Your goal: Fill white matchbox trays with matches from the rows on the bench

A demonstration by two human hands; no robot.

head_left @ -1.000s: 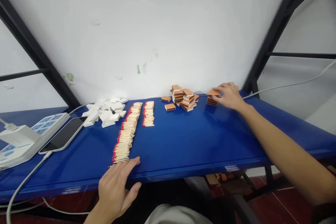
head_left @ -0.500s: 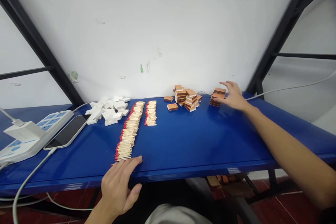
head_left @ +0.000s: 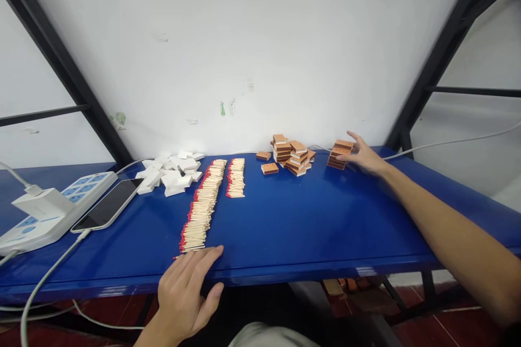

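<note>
My left hand [head_left: 187, 287] rests open at the table's front edge, fingers stretched out just below the near end of a long row of red-tipped matches [head_left: 203, 206]. A shorter row of matches [head_left: 235, 178] lies to its right. At the back right, my right hand [head_left: 365, 158] is beside a small stack of brown matchbox sleeves [head_left: 340, 154]. Its thumb reaches across the stack's front while the fingers are spread behind and to the right; whether they press on it is unclear. A pile of matchboxes [head_left: 297, 157] with white edges stands left of that stack.
White paper trays [head_left: 173, 171] lie heaped at the back left. A phone [head_left: 108, 205] with a charging cable and a power strip [head_left: 61, 211] occupy the left end. Behind the blue table [head_left: 293, 227] is a white wall, with black metal frame posts [head_left: 427, 59] at both sides.
My right hand has lowered slightly around the matchbox stack, its thumb still in front. The left hand stays at the table edge. The whole view has shifted a little.
</note>
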